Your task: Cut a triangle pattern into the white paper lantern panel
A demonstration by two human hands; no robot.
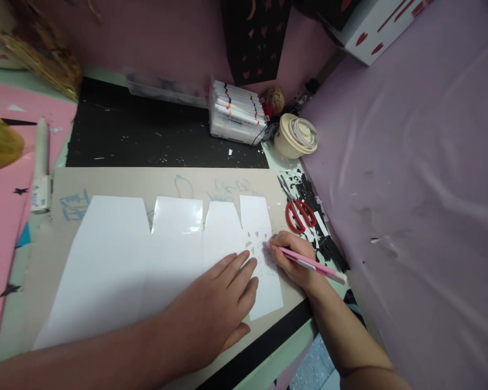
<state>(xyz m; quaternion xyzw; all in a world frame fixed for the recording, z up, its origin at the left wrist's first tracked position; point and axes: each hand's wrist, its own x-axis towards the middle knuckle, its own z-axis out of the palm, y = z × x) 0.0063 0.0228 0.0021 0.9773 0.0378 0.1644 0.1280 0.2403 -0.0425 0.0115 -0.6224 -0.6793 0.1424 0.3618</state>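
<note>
A large white cut-out sheet [146,260] with several flaps along its far edge lies on a beige cardboard board [117,181]. My left hand [215,309] lies flat on the sheet, fingers stretched out, pressing it down. My right hand [295,260] grips a pink craft knife [309,262] like a pen. Its tip touches the sheet's right panel, where small triangular holes [255,240] are cut out.
Red-handled scissors [299,212] lie among black paper scraps [321,227] right of the board. Behind stand a box of markers [236,111], a cream tape holder [295,135] and a twine ball [273,100]. A white marker [40,168] rests on pink paper at left. Purple cloth covers the right side.
</note>
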